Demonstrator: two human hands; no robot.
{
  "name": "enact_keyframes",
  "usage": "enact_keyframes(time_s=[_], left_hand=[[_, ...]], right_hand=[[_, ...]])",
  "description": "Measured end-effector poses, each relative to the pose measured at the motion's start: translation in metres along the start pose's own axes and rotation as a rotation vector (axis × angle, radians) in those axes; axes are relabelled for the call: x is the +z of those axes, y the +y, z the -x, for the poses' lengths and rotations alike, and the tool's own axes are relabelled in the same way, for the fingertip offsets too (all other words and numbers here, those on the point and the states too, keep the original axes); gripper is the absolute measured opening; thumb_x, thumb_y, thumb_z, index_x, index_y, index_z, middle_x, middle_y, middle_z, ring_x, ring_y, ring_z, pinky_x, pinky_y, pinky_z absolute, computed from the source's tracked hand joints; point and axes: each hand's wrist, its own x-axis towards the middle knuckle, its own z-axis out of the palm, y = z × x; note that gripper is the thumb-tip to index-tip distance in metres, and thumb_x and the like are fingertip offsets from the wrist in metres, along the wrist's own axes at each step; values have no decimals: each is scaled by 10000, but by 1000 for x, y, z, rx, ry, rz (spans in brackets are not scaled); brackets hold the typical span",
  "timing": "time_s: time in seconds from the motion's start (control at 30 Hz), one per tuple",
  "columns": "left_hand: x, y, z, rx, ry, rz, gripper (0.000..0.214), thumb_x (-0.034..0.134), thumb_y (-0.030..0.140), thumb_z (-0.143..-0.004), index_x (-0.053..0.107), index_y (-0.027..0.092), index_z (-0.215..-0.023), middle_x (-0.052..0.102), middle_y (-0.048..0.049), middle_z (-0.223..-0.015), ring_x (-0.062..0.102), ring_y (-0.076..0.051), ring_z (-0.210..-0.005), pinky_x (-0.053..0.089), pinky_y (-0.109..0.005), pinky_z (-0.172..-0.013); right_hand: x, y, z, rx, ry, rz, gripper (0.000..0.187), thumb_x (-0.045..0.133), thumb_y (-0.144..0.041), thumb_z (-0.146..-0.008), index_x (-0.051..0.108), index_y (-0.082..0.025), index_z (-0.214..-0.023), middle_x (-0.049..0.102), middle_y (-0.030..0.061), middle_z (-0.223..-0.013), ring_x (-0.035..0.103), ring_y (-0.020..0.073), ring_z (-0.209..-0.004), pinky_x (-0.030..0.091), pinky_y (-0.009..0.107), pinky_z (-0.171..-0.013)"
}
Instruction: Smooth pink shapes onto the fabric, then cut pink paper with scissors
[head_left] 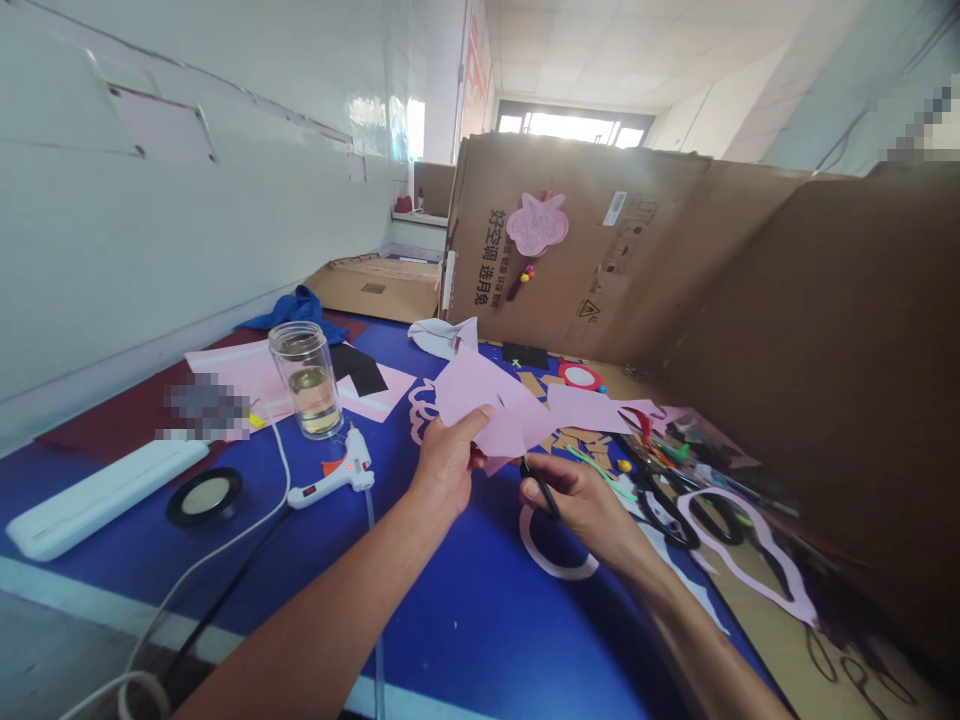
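My left hand (448, 455) is closed on a sheet of pink paper (501, 395), with the thumb lying on top. Below the right part of this sheet, my right hand (589, 500) grips black-handled scissors (549, 488). Their blades are at the paper's lower edge and mostly hidden, so I cannot tell how far they are into it. A curved pink paper strip (551, 562) lies on the blue table (465, 620) under my right hand. Left of the sheet is a wavy pink paper cutout (421, 410).
To the left stand a glue gun (334, 478), a glass jar (311, 385) with pale liquid, a roll of tape (204, 497) and a white power strip (109, 495). Cardboard (585, 250) walls the back and right. More scissors (667, 510) and paper scraps crowd the right.
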Motion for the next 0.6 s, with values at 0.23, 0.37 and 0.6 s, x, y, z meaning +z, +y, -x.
enact_keyframes(time_s=[0.23, 0.37, 0.6], left_hand=[[1, -1, 1, 6, -34, -12, 388, 981, 340, -627, 753, 162, -886, 695, -31, -687, 560, -131, -499, 285, -246, -424], [1, 0, 1, 7, -44, -11, 375, 976, 344, -631, 749, 160, -866, 686, -31, -680, 557, -131, -496, 285, -252, -430], [-2, 2, -2, 11, -42, -3, 435, 1004, 373, -617, 739, 186, -907, 726, -29, -705, 602, -153, -518, 330, -256, -422]], right_hand=[[0, -2, 1, -3, 4, -26, 511, 898, -672, -818, 864, -205, -1022, 621, 2, -788, 499, 175, -745, 425, 301, -687], [1, -4, 1, 3, -7, -36, 520, 895, -674, -817, 857, -205, -1038, 608, -1, -787, 490, 171, -739, 414, 300, -680], [0, -1, 1, 4, -3, -17, 469, 903, -616, -816, 860, -208, -1041, 593, -13, -774, 462, 167, -732, 392, 299, -678]])
